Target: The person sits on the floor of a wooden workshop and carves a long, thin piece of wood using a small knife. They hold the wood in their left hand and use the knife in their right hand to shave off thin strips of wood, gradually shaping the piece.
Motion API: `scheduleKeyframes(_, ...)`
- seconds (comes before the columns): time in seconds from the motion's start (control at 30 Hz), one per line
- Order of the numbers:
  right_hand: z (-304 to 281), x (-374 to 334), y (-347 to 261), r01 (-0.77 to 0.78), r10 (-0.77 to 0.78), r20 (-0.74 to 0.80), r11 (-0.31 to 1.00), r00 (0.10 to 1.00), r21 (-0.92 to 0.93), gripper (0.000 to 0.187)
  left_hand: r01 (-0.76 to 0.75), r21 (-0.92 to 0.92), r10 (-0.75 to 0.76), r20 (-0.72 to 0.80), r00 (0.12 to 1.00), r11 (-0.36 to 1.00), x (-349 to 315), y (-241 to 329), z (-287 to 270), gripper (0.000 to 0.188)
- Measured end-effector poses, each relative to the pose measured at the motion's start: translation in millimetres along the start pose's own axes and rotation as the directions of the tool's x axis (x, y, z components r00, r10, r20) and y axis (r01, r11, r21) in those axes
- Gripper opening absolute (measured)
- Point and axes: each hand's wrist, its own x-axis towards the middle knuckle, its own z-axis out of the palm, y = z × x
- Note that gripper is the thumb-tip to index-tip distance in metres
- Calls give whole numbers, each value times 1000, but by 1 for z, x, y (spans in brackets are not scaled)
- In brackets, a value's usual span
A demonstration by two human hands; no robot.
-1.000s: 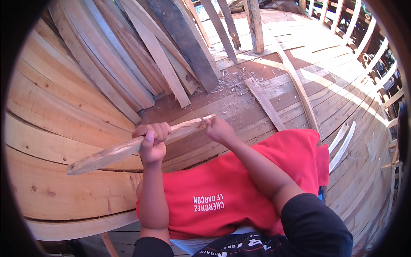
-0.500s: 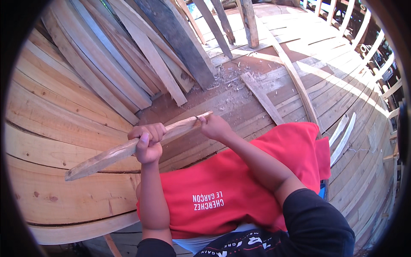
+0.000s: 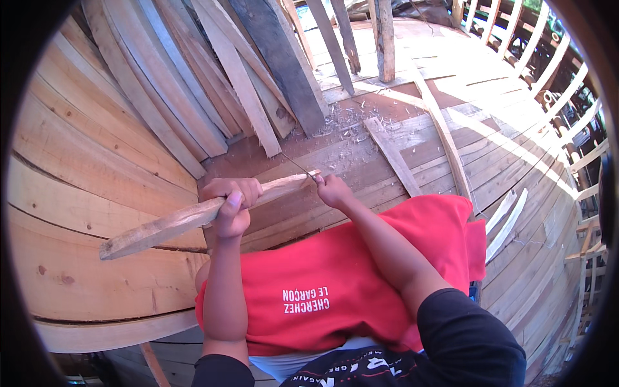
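Note:
My left hand [image 3: 231, 203] is closed round the middle of a long, roughly shaped piece of wood [image 3: 161, 226]. The wood slants from a blunt lower-left end to a narrow tip at the upper right. Close to that tip my right hand [image 3: 333, 192] is closed on a thin, dark, blade-like tool [image 3: 298, 165]. The tool points up and left across the tip, looks edge-on, and its handle is hidden in the fingers. Below both hands, a red cloth [image 3: 361, 277] with white lettering covers my lap.
Curved planks [image 3: 97, 174] form the wall at left. Boards [image 3: 238, 77] and a dark timber [image 3: 277, 58] lean at the upper left. Wood shavings [image 3: 351, 122] lie scattered beyond my hands. Loose boards [image 3: 393, 157] and pale curved strips [image 3: 507, 226] rest on the planked floor [image 3: 516, 155].
My right hand has shifted slightly right, off the wood's tip. The thin tool now shows clearly, angled up and left. My left hand keeps its hold, and the view has shifted a little.

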Motion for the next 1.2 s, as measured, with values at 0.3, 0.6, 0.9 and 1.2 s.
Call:
scheduleKeyframes(0.3, 6, -15, -18, -47, 42, -93, 998, 995, -52, 58, -1, 40, 2, -30, 1000, 999, -2, 1, -8, 39)
scheduleKeyframes(0.6, 23, -12, -15, 43, -38, -223, 999, 974, 18, 63, 0, 12, 1, -61, 998, 1000, -4, 3, -6, 41)
scheduleKeyframes(0.9, 22, -30, -44, 239, -229, -172, 970, 958, 38, 59, -4, 10, 5, -57, 998, 1000, -2, 7, -6, 40)
scheduleKeyframes(1.2, 17, -29, -41, 59, -81, -147, 987, 986, -147, 57, 4, -11, -4, -63, 998, 1000, -6, 8, -11, 39)
